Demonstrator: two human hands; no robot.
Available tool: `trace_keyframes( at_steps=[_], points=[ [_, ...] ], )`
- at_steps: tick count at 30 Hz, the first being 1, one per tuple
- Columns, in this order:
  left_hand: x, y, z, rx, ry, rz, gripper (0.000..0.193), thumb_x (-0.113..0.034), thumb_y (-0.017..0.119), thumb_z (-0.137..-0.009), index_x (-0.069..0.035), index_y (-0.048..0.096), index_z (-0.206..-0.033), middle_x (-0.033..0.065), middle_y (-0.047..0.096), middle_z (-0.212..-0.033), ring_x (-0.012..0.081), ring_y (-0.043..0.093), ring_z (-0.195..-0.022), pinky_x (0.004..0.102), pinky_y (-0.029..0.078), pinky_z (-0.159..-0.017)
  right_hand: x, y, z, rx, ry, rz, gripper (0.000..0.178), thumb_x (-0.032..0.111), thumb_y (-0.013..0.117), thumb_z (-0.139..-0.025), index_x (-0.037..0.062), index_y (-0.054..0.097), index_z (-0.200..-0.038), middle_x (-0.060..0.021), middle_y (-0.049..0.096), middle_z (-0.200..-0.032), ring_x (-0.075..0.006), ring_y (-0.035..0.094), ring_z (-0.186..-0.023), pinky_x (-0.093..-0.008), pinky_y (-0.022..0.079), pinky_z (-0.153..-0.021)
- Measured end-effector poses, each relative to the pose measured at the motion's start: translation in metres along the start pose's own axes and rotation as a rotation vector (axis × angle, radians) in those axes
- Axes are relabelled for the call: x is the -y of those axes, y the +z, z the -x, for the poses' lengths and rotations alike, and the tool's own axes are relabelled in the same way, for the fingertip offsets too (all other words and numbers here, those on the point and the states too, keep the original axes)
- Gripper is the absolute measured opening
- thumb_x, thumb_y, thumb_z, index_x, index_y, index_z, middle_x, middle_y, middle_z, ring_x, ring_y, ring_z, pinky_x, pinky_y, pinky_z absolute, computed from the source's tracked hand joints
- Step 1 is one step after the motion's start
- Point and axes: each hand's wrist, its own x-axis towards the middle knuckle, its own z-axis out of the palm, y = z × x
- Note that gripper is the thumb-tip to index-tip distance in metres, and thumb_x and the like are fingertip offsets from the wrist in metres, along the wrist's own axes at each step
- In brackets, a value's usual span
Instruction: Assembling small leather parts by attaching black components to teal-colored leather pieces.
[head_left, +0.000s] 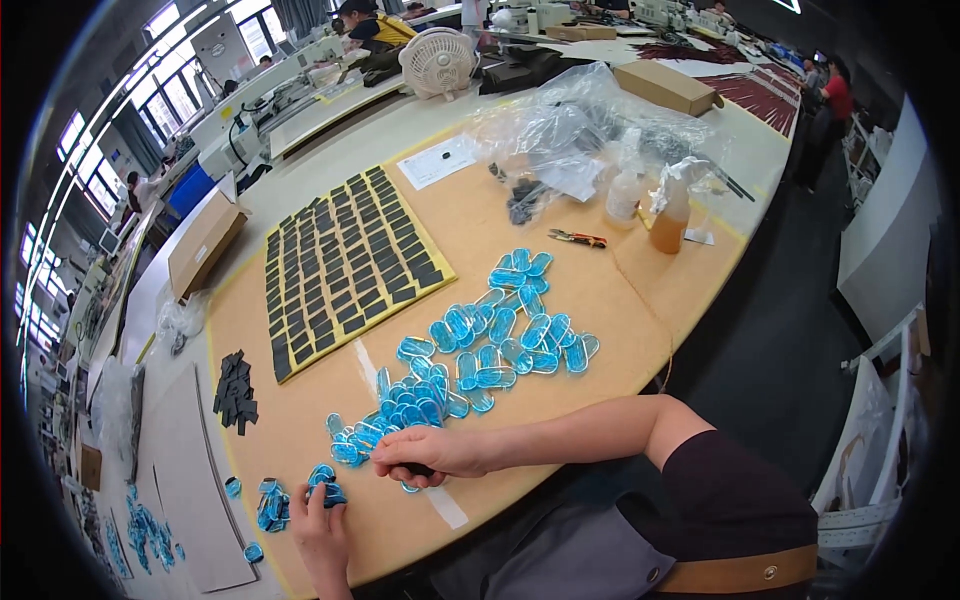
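Observation:
My right hand [428,452] lies on the tan board [600,300] with its fingers closed around a small dark piece at the near end of a spread of blue oval pieces [480,345]. My left hand [318,522] comes up from the lower edge, and its fingertips pinch one blue oval piece [325,490]. A small heap of the same blue pieces [272,505] sits just left of that hand. Further up the board lies a yellow-edged sheet covered with rows of black rectangular pieces [345,262].
A loose pile of black pieces [236,392] lies at the left. At the back stand an amber liquid bottle [671,215], a white bottle [622,195], small snips [577,238], crumpled clear plastic bags [570,120], a white fan [438,62] and cardboard boxes [667,87]. Other people work at distant tables.

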Motion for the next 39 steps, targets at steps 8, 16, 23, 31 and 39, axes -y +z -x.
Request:
trace_keyframes(
  at_steps=[8,16,23,31,39],
  points=[
    [-0.003,-0.006,-0.010,0.057,0.002,0.250,0.022,0.002,0.073,-0.079,-0.001,0.065,-0.099,0.0105,0.064,-0.095,0.0220,0.061,-0.085,0.0316,0.048,-0.073,-0.001,-0.006,0.001,0.041,0.005,0.007,0.041,0.051,0.049,-0.100,0.0164,0.047,-0.078,0.0062,0.037,-0.062,-0.0043,0.036,-0.051,-0.0218,0.026,-0.044],
    [-0.075,0.021,-0.049,0.113,-0.155,1.327,0.023,0.000,0.064,-0.092,-0.005,0.053,-0.111,0.0001,0.061,-0.093,0.0059,0.057,-0.082,0.0198,0.047,-0.070,-0.004,0.004,0.001,-0.114,-0.526,0.426,0.025,0.029,0.060,-0.099,0.0044,0.057,-0.102,0.0011,0.056,-0.083,-0.0056,0.051,-0.075,-0.0223,0.043,-0.065],
    [-0.077,0.032,-0.073,0.191,-0.068,1.283,0.022,-0.001,0.064,-0.093,-0.004,0.052,-0.110,0.0005,0.060,-0.092,0.0058,0.056,-0.080,0.0195,0.046,-0.069,0.009,-0.008,0.002,-0.210,-0.553,0.490,0.023,0.024,0.065,-0.096,0.0032,0.058,-0.102,0.0015,0.058,-0.084,-0.0047,0.049,-0.078,-0.0230,0.043,-0.067],
    [-0.071,0.049,-0.075,0.125,0.017,1.036,0.017,0.000,0.065,-0.091,-0.002,0.056,-0.105,0.0032,0.061,-0.090,0.0084,0.058,-0.079,0.0223,0.048,-0.068,0.011,-0.011,-0.001,-0.330,-0.490,0.656,0.024,0.025,0.066,-0.095,0.0039,0.057,-0.098,0.0000,0.055,-0.080,-0.0074,0.048,-0.073,-0.0241,0.042,-0.065],
    [-0.071,0.058,-0.064,-0.022,0.094,0.809,0.014,0.002,0.062,-0.089,-0.001,0.054,-0.100,0.0056,0.057,-0.088,0.0105,0.056,-0.074,0.0243,0.048,-0.066,0.014,-0.007,-0.003,-0.341,-0.481,0.781,0.026,0.027,0.066,-0.094,0.0030,0.057,-0.098,-0.0039,0.058,-0.080,-0.0113,0.050,-0.071,-0.0273,0.043,-0.064]
  ],
)
